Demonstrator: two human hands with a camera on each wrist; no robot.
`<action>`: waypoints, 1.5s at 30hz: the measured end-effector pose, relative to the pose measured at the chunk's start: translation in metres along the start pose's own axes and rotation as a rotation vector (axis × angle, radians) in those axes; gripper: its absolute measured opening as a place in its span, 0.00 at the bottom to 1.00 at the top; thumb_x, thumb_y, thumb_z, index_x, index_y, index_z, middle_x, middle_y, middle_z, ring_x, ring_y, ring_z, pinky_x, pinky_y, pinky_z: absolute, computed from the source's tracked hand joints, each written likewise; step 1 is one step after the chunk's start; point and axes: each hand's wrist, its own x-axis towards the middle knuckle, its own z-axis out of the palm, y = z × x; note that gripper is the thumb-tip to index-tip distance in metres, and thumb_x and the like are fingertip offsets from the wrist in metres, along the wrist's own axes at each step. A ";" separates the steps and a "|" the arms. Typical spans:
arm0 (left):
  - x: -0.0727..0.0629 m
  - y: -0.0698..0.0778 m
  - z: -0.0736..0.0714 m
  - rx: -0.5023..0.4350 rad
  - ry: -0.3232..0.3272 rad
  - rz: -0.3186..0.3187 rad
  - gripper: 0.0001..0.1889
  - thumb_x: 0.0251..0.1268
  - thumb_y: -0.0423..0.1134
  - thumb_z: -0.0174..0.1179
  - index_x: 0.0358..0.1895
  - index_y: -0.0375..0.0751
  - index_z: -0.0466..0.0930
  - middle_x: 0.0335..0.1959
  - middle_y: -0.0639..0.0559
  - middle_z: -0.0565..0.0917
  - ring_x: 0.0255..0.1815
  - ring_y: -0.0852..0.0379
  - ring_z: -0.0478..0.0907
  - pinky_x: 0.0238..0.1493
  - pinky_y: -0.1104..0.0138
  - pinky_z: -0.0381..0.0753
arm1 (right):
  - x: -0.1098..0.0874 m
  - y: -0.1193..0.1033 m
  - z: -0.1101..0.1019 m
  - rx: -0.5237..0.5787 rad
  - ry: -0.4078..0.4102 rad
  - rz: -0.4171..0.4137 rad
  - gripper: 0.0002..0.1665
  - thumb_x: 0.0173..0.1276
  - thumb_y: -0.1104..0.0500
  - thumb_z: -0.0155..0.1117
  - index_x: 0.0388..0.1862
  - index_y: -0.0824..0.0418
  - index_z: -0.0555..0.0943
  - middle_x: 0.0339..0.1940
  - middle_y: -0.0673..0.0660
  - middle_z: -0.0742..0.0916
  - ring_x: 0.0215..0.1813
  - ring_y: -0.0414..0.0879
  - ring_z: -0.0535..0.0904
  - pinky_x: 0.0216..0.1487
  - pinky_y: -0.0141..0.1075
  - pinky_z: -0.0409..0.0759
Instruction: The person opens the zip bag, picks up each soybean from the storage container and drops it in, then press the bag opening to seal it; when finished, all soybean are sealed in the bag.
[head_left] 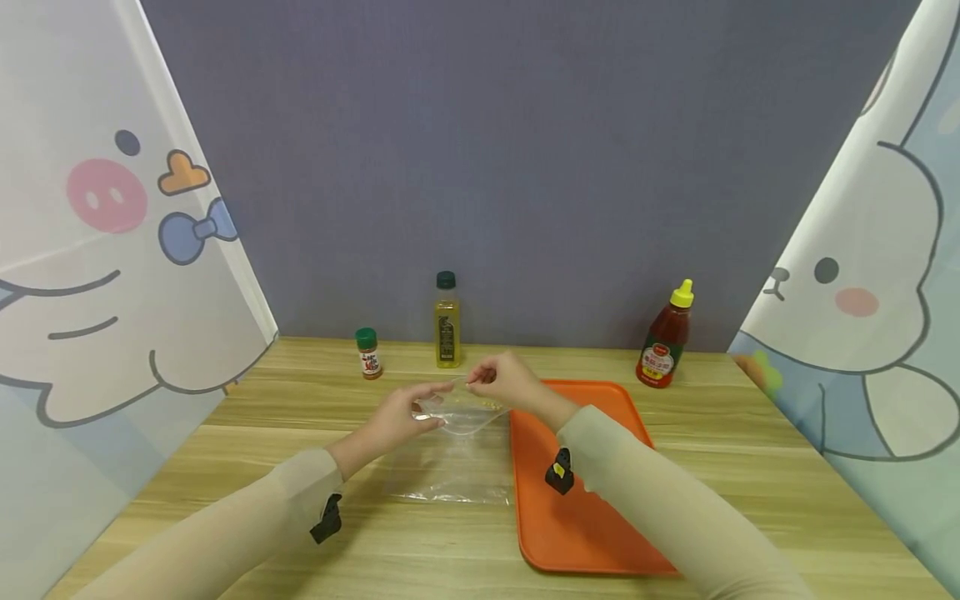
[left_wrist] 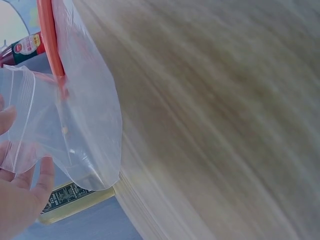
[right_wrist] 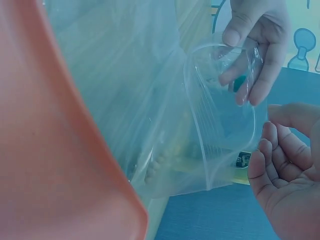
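A clear zip bag [head_left: 450, 467] lies partly on the wooden table, its mouth raised and gaping. My left hand [head_left: 401, 417] grips the left side of the mouth, with thumb and fingers set apart. At the far rim, my right hand [head_left: 510, 385] appears to pinch the film between thumb and fingertips; its other fingers are curled in the right wrist view. Small yellow kernel-like pieces [right_wrist: 155, 167] show through the film, blurred. An orange tray [head_left: 577, 525] is close beside the bag on the right, partly hidden by my right forearm.
Behind the bag stands an oil bottle [head_left: 447, 329] with a dark cap. A small green-capped spice jar [head_left: 369, 357] is left of it. A red sauce bottle [head_left: 662, 346] with a yellow nozzle stands at the back right. A grey partition [head_left: 525, 167] rises behind the table.
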 end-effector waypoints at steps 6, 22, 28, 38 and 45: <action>0.000 0.001 0.000 0.016 0.002 -0.001 0.30 0.56 0.30 0.68 0.64 0.40 0.73 0.62 0.45 0.79 0.55 0.46 0.79 0.52 0.57 0.82 | -0.002 0.001 -0.001 0.005 -0.002 0.018 0.05 0.62 0.63 0.68 0.36 0.62 0.87 0.31 0.53 0.88 0.31 0.38 0.78 0.36 0.29 0.80; -0.005 -0.005 -0.002 -0.058 0.013 -0.026 0.29 0.56 0.31 0.68 0.64 0.42 0.74 0.60 0.44 0.80 0.55 0.46 0.79 0.52 0.56 0.83 | -0.037 0.045 -0.044 0.003 0.059 0.130 0.06 0.64 0.60 0.67 0.38 0.59 0.86 0.33 0.53 0.87 0.33 0.41 0.79 0.35 0.34 0.78; -0.007 -0.006 -0.002 -0.074 0.007 -0.036 0.29 0.57 0.29 0.67 0.65 0.41 0.73 0.61 0.44 0.80 0.56 0.45 0.78 0.51 0.56 0.82 | -0.055 0.066 -0.061 -0.027 0.034 0.162 0.06 0.66 0.60 0.65 0.38 0.60 0.86 0.35 0.53 0.87 0.35 0.42 0.79 0.37 0.35 0.80; -0.009 -0.008 -0.001 -0.086 0.002 -0.034 0.29 0.57 0.29 0.67 0.65 0.39 0.73 0.61 0.44 0.79 0.56 0.44 0.78 0.52 0.55 0.82 | -0.081 0.096 -0.079 0.007 -0.055 0.107 0.09 0.64 0.67 0.64 0.40 0.74 0.83 0.37 0.64 0.88 0.38 0.47 0.84 0.40 0.36 0.84; -0.010 -0.008 -0.001 -0.089 -0.003 -0.038 0.30 0.57 0.29 0.67 0.65 0.41 0.72 0.63 0.46 0.78 0.56 0.46 0.78 0.52 0.57 0.82 | -0.102 0.109 -0.088 0.047 -0.162 0.122 0.10 0.63 0.68 0.66 0.40 0.75 0.83 0.37 0.65 0.88 0.38 0.45 0.85 0.40 0.32 0.84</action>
